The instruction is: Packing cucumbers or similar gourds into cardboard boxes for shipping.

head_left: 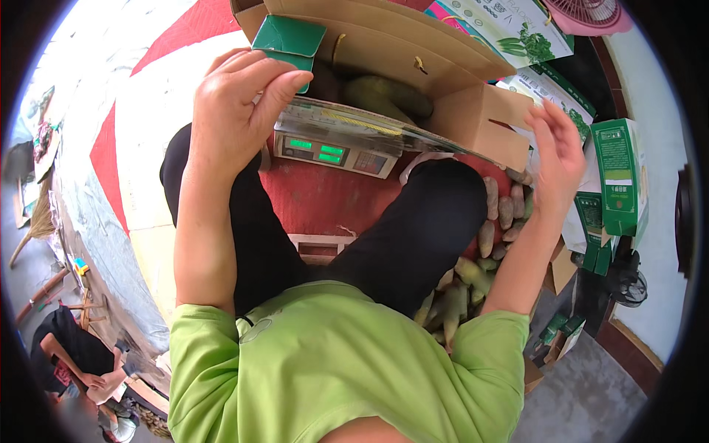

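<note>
A cardboard box (509, 122) stands open in front of me, with long, thick green vegetables (388, 96) inside and yellow cord handles on its walls. It sits on a scale (332, 156) with lit green displays. At the box's left end my left hand (247, 92) is closed, thumb and fingers pinching by a small green flap (289, 35); the exact contact is partly hidden. My right hand (557, 144) is raised just beyond the right end of the box, fingers partly spread and slightly blurred, with nothing seen in it.
Long vegetables (450, 310), some wrapped, lie beside my right leg. Green and white cartons (619, 177) stand along the right wall, below a pink fan (591, 11). A small red stool or board lies between my knees. Another person (74, 354) sits at lower left, near a broom (37, 225).
</note>
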Tool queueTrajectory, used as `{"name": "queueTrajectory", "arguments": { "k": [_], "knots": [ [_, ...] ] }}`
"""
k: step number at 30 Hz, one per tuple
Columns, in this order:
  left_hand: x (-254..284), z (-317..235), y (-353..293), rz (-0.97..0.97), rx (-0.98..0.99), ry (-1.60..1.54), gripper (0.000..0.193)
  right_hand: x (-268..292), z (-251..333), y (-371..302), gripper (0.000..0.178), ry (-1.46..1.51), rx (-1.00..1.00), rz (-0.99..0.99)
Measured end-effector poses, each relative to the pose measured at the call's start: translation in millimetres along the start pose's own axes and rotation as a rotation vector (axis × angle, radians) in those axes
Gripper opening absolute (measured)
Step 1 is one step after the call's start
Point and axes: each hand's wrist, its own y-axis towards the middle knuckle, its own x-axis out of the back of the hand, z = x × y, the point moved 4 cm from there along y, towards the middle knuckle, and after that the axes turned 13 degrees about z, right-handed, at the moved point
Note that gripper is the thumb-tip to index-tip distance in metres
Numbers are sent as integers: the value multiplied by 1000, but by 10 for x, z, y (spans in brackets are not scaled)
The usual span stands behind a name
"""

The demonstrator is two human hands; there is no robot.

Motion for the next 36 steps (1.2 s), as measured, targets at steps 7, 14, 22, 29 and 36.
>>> {"name": "queueTrajectory", "arguments": {
  "k": [7, 14, 22, 29, 36],
  "knots": [
    [-16, -39, 15, -41, 0, -42, 17, 496, -1238, -1129, 25, 82, -301, -294],
    [-30, -21, 7, -37, 66, -71, 17, -73, -2422, -2286, 18, -20, -434, -50],
    [-69, -20, 19, -20, 100, -132, 10, -925, -3030, -3008, 20, -86, -544, 123],
    [-145, 88, -49, 39, 219, -167, 15, -1073, -3644, -3703, 22, -208, -751, 79],
    [-122, 217, -92, 78, 235, -104, 23, -1040, -3171, -3557, 25, 137, -818, 67]
  ]
}}
